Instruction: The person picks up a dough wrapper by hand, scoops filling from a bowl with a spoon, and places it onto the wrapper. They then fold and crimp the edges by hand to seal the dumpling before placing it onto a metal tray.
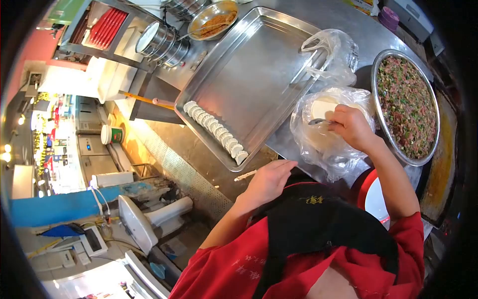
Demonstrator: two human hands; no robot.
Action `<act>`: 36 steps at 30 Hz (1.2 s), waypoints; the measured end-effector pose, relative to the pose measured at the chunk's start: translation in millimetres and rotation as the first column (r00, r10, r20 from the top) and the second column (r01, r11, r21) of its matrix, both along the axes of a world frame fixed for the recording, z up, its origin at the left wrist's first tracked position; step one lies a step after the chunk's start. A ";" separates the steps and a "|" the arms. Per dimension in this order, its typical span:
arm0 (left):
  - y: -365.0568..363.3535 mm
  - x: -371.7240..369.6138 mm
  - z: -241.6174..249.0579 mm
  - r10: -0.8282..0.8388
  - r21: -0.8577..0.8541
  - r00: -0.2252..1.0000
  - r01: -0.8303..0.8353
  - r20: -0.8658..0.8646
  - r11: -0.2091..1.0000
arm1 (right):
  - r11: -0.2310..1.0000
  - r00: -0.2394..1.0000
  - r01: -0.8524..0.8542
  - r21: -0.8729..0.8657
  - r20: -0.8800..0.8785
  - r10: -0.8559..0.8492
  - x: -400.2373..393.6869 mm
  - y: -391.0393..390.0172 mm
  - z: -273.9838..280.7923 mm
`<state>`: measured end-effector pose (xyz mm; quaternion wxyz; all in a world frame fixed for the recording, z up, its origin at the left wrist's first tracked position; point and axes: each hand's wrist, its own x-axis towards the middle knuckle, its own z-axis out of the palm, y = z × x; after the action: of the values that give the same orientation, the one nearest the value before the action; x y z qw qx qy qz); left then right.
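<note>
My right hand is closed around a small metal spoon, its fingertips right at a stack of round white dough wrappers. The stack sits in a crumpled clear plastic bag. In front of my apron, my left hand has its fingers stretched out together, with nothing visible in it. A row of white filled dumplings lines the near left end of a large metal tray. To the right stands a wide metal bowl full of minced meat with chopped greens.
Another clear plastic bag lies over the tray's right rim. At the back are a metal bowl with orange-brown paste and steel containers. A red-rimmed white bucket stands below my right arm. A sink is at the lower left.
</note>
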<state>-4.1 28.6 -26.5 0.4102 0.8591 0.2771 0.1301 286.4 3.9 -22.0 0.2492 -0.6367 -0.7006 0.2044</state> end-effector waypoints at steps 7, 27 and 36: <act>28.9 32.3 15.4 -0.048 -0.285 0.989 0.086 0.138 0.955 | 0.954 0.973 0.198 -0.225 -0.075 -0.219 -1.8 8.2 16.7; 39.6 178.1 26.3 0.108 -0.991 0.992 0.083 0.071 -0.107 | 0.428 0.340 0.795 -0.430 -0.270 -0.901 56.8 -149.9 74.6; 30.5 196.0 18.7 0.099 -0.998 0.995 -0.001 -0.007 -0.058 | 0.712 0.662 0.689 0.136 0.283 -0.694 101.0 -83.5 20.6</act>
<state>191.9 59.1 -7.7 0.9098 0.2766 0.3019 -0.0684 387.3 -79.6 -1.4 0.1987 -0.8763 -0.4386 -0.0151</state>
